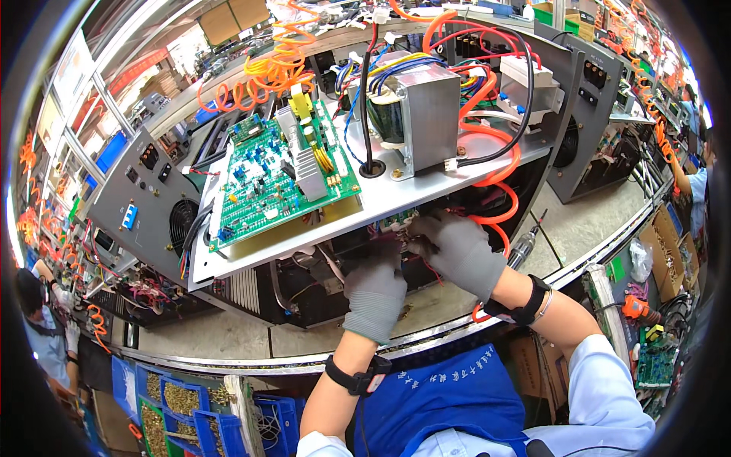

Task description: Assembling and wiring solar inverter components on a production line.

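Smooth silvery metal plate (407, 186) spans view centre; on it, green circuit board (255, 186) with finned heat sink (308, 174) at 10 o'clock, boxy transformer (434, 114) at 1. Glossy orange hose (517, 154), coiled, between 2 and 3. Small parts (396, 222) under plate's front edge, near centre. Right hand (459, 247), grey knit glove, 4 o'clock: fingers bent at parts. Left hand (376, 293), ribbed cuff, 6 o'clock: fingertips shadowed. Cannot tell either grip.

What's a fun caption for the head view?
Left hand and right hand, both gloved, reach under a plate bearing a green board.
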`<state>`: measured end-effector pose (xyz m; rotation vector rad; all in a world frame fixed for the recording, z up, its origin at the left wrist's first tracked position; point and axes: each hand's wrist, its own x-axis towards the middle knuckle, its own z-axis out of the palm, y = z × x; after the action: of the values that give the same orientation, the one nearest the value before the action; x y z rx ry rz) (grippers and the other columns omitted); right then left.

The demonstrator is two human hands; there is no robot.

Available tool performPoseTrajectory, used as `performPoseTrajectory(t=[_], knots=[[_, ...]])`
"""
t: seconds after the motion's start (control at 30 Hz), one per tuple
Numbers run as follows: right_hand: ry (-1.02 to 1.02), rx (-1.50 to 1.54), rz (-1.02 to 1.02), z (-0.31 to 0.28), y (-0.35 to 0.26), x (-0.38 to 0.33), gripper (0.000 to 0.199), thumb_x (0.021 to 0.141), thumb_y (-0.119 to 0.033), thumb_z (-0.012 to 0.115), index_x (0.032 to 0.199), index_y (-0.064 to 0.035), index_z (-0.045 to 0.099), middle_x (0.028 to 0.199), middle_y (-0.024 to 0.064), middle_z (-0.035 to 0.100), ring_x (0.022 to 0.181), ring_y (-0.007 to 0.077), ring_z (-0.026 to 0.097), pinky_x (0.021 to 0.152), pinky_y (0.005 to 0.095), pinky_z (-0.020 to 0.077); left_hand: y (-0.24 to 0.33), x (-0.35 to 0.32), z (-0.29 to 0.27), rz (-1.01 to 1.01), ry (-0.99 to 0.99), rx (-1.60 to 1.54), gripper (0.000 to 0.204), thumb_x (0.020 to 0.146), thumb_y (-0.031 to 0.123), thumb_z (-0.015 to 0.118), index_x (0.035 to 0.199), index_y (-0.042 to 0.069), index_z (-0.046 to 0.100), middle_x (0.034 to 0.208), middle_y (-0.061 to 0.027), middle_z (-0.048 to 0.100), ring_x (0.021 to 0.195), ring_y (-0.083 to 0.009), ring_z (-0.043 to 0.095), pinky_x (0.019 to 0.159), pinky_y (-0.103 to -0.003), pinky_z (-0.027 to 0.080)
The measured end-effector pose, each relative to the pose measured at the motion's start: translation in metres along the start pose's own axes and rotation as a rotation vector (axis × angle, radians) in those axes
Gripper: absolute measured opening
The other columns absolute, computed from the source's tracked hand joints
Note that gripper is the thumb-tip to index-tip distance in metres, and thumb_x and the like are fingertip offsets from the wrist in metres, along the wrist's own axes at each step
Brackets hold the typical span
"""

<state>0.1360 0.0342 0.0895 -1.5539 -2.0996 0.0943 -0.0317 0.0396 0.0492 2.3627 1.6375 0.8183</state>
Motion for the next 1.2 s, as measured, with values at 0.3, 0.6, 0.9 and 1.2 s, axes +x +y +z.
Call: performPoseTrajectory(t=[0.3, 0.6, 0.9, 1.2], knots=[[0.006, 0.057, 0.001, 0.0, 0.0, 0.005, 0.027, 0.087, -0.032, 0.064, 0.103, -0.0107, 0.066, 0.093, 0.0161, 0.064, 0.085, 0.0348, 0.065, 0.072, 0.0461, 0.0536, 0.007, -0.002, -0.011, -0.038, -0.07, 0.052, 0.026, 0.081, 0.018, 0.059, 0.107, 0.011, 0.065, 0.092, -0.0183, 0.066, 0.078, -0.0348, 0.067, 0.067, -0.046, 0.054], [0.131, -0.002, -0.007, 0.004, -0.004, 0.004, 0.016, 0.08, -0.025, 0.072, 0.09, -0.0125, 0.069, 0.076, 0.0117, 0.064, 0.072, 0.0317, 0.064, 0.064, 0.0432, 0.0516, 0.046, -0.038, 0.028, -0.85, -0.002, -1.975, 0.041, 0.092, 0.051, 0.061, 0.105, 0.013, 0.062, 0.081, 0.001, 0.063, 0.055, -0.0074, 0.055, 0.043, -0.019, 0.039], [0.053, -0.026, 0.048, -0.006, -0.008, 0.007, 0.016, 0.081, -0.021, 0.069, 0.093, -0.0112, 0.07, 0.079, 0.0129, 0.066, 0.073, 0.0326, 0.065, 0.065, 0.0424, 0.0527, 0.055, 0.004, 0.037, -0.719, 0.482, -1.885, 0.036, 0.101, 0.028, 0.053, 0.07, 0.009, 0.055, 0.049, 0.0006, 0.046, 0.037, -0.0082, 0.039, 0.035, -0.024, 0.026], [-0.056, 0.101, 0.092, -0.008, -0.008, 0.012, 0.02, 0.083, -0.027, 0.065, 0.086, -0.0076, 0.068, 0.077, 0.0166, 0.067, 0.076, 0.0344, 0.066, 0.071, 0.0443, 0.0536, 0.052, 0.004, 0.04, -0.705, 0.399, -1.651, 0.03, 0.099, 0.024, 0.057, 0.076, 0.005, 0.061, 0.052, -0.0016, 0.054, 0.036, -0.0073, 0.042, 0.033, -0.022, 0.026]])
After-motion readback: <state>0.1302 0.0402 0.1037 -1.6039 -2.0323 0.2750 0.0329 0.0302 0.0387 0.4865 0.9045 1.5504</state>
